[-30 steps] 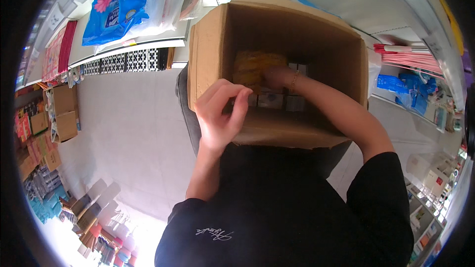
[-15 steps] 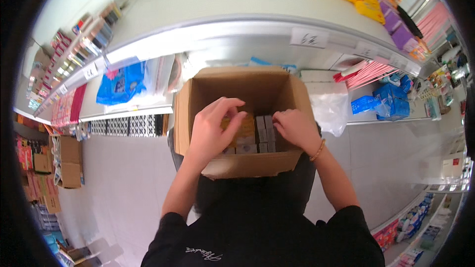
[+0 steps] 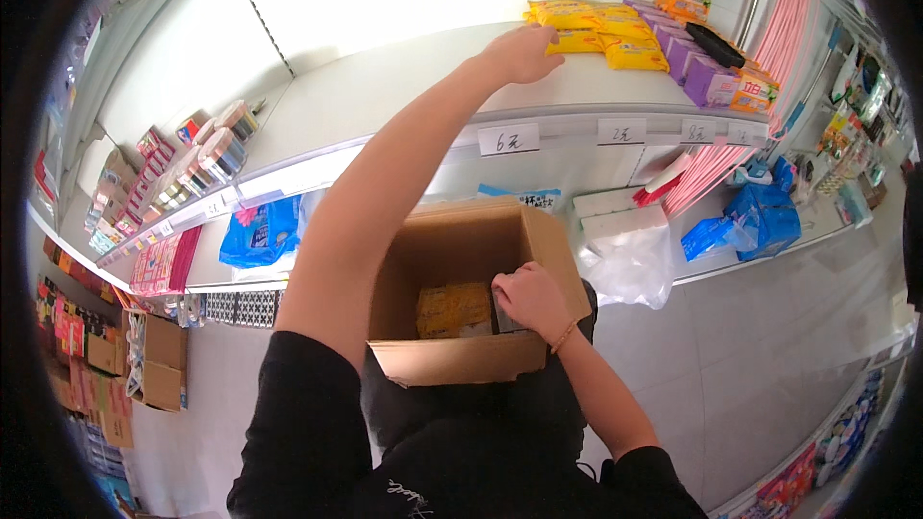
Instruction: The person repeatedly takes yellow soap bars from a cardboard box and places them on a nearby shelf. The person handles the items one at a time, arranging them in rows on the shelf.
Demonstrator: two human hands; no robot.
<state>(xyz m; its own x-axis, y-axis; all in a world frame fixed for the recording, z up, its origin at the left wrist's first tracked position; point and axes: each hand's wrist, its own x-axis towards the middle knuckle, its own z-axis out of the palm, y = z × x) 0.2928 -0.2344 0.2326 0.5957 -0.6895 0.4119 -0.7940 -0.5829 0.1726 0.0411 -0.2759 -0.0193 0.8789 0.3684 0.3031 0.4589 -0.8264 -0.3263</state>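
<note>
My left arm is stretched up to the shelf board. At the left end of a stack of yellow packets (image 3: 635, 53) is my left hand (image 3: 524, 53), its thumb and finger apart beside the nearest packet, with nothing visible between them. A cardboard box (image 3: 461, 362) with raised flaps stands in front of me. Inside it lie yellow packets (image 3: 452, 309) and small grey boxes (image 3: 506, 319). My right hand (image 3: 531, 296) is inside at the right wall, fingers curled over the grey boxes; their tips are hidden.
Right of the yellow packets stand purple packs (image 3: 707, 77), orange packs (image 3: 755, 91) and a black object (image 3: 714, 44). Jars (image 3: 223, 149) stand on the shelf's left. Below are a blue bag (image 3: 260, 233) and a clear plastic bag (image 3: 630, 255). The shelf's front edge (image 3: 404, 156) lies beyond the box.
My left hand has gone from inside the box up to the yellow packets on the shelf. My right hand stays in the box. The view has tilted up, showing more of the shelf.
</note>
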